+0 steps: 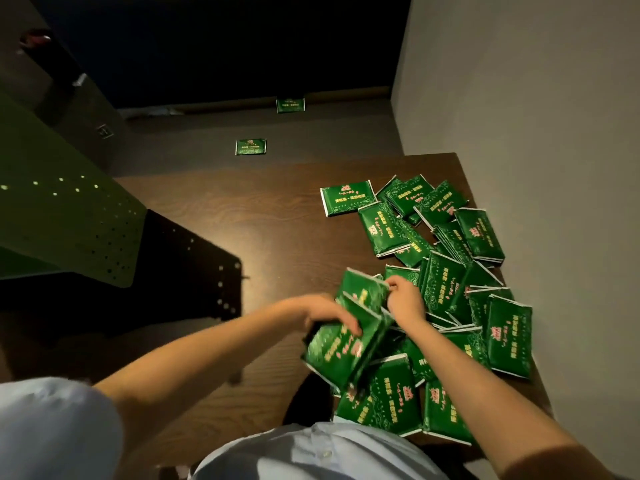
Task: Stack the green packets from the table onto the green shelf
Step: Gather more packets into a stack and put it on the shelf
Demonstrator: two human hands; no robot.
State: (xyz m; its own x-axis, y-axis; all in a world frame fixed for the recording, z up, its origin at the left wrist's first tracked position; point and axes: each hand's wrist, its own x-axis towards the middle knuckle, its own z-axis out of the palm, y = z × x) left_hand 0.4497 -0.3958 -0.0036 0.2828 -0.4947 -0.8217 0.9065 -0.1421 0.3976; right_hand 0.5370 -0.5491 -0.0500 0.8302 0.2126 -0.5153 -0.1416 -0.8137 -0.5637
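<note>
A small bundle of green packets (346, 336) is gathered between two bare hands above the near edge of the wooden table (263, 209), with the left hand (323, 315) clamped over the top of the bundle and the right hand (405, 299) pinching its far edge. Around it lies the loose heap of packets (460, 268), overlapping at all angles along the table's right side, hard against the pale wall (526, 116). The green shelf (65, 216), a perforated metal panel, stands to the left, well apart from the heap.

The step in hand appears to be squaring up a handful before carrying it over; it would likely go best with the edges knocked level on the tabletop and both hands pressing the ends, since the glossy wrappers look slippery and apt to fan out.

Two stray packets (250, 147) lie on the floor beyond the table. The bundle is blurred by motion, so its count cannot be told. The shelf's stacking surface is cut off at the left and lost in shadow, and a dark object at top left is unreadable
</note>
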